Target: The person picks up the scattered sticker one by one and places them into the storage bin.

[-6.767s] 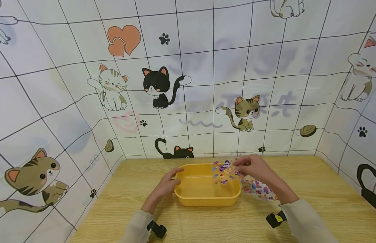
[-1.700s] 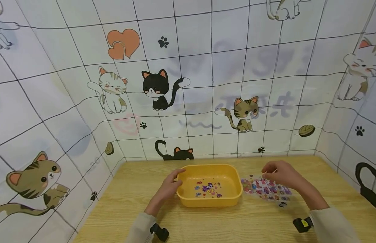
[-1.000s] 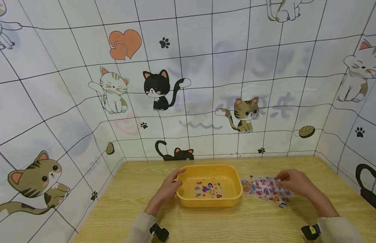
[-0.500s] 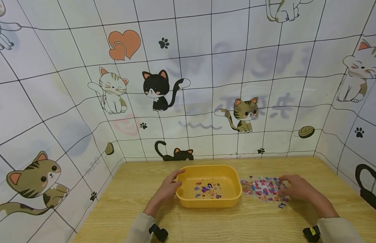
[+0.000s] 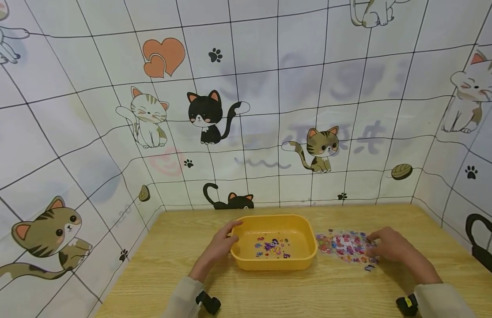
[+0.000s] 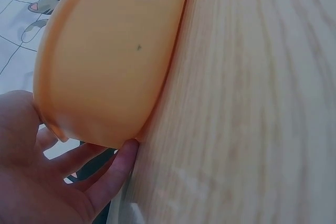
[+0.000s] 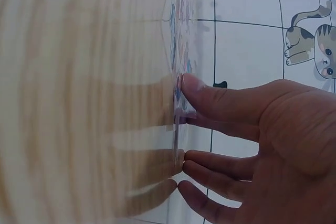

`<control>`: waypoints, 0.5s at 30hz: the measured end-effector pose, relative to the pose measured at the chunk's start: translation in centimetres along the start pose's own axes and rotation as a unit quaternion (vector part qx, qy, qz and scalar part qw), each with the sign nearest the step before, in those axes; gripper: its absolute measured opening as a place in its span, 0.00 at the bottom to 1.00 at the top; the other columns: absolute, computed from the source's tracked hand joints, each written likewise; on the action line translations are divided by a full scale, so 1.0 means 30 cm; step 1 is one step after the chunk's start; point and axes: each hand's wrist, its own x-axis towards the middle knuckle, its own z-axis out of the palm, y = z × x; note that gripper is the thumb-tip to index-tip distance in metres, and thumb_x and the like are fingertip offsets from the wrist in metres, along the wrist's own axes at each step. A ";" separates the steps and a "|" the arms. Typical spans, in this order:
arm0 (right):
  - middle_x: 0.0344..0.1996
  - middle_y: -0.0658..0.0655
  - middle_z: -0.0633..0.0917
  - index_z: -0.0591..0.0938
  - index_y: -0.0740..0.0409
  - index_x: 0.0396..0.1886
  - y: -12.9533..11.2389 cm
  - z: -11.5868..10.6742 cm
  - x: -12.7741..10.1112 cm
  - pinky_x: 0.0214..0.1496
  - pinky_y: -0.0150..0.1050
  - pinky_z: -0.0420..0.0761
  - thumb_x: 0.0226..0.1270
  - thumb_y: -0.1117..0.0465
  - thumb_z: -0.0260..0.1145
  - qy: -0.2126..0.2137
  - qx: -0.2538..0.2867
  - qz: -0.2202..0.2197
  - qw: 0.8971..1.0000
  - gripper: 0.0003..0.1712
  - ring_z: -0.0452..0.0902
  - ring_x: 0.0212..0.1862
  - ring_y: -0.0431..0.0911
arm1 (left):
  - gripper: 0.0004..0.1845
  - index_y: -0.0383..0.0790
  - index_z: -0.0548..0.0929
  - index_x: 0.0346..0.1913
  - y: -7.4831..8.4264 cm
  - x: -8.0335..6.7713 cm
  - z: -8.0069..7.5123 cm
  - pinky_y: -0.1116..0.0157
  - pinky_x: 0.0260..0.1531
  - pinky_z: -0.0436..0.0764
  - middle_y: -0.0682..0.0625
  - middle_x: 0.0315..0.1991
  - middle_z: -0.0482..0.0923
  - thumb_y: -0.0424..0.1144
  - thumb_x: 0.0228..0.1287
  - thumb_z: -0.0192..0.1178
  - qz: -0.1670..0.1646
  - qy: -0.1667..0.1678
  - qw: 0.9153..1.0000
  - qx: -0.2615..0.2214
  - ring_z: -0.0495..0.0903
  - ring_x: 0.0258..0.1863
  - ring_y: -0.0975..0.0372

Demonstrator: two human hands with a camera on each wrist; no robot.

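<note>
A yellow plastic basin (image 5: 274, 264) stands on the table, and a clear sticker sheet (image 5: 272, 247) with small colourful figures lies on its floor. My left hand (image 5: 218, 245) holds the basin's left end at the rim; in the left wrist view, fingertips (image 6: 129, 148) touch its outer wall. Right of the basin lie several overlapping clear sticker sheets (image 5: 345, 246). My right hand (image 5: 391, 245) is at their right edge, fingers spread. In the right wrist view, the thumb (image 7: 194, 85) touches the sheets and the other fingertips meet the table. No sheet is lifted.
The wooden table (image 5: 246, 293) reaches back to a white grid curtain (image 5: 262, 110) printed with cats, which also closes off both sides. Each wrist carries a small black camera; the right one (image 5: 406, 304) has a yellow mark.
Earlier the right hand held a sticker sheet over the basin; that sheet now lies inside. The right hand has moved right to the other sheets and spread its fingers. The left hand stays.
</note>
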 end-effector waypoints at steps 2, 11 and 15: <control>0.49 0.77 0.86 0.85 0.77 0.51 -0.008 -0.003 -0.004 0.38 0.51 0.82 0.61 0.61 0.75 -0.002 0.003 0.003 1.000 0.25 0.82 0.34 0.60 | 0.27 0.42 0.72 0.74 -0.004 0.000 0.002 0.55 0.46 0.84 0.36 0.79 0.62 0.32 0.75 0.52 0.001 -0.001 1.000 -0.003 0.77 0.65 0.39; 0.38 0.66 0.87 0.85 0.72 0.43 -0.032 -0.014 -0.010 0.37 0.50 0.81 0.59 0.60 0.76 0.005 -0.013 0.034 0.999 0.20 0.81 0.36 0.53 | 0.27 0.37 0.70 0.75 -0.003 -0.001 0.013 0.46 0.49 0.83 0.33 0.78 0.61 0.31 0.75 0.50 -0.007 0.009 1.000 0.006 0.77 0.63 0.37; 0.35 0.62 0.86 0.83 0.71 0.43 -0.026 -0.014 -0.009 0.33 0.44 0.77 0.60 0.59 0.75 -0.004 0.005 0.047 0.999 0.20 0.78 0.33 0.47 | 0.27 0.40 0.71 0.75 0.006 -0.004 0.007 0.50 0.48 0.85 0.35 0.78 0.63 0.33 0.75 0.51 -0.005 0.004 1.000 0.007 0.79 0.61 0.41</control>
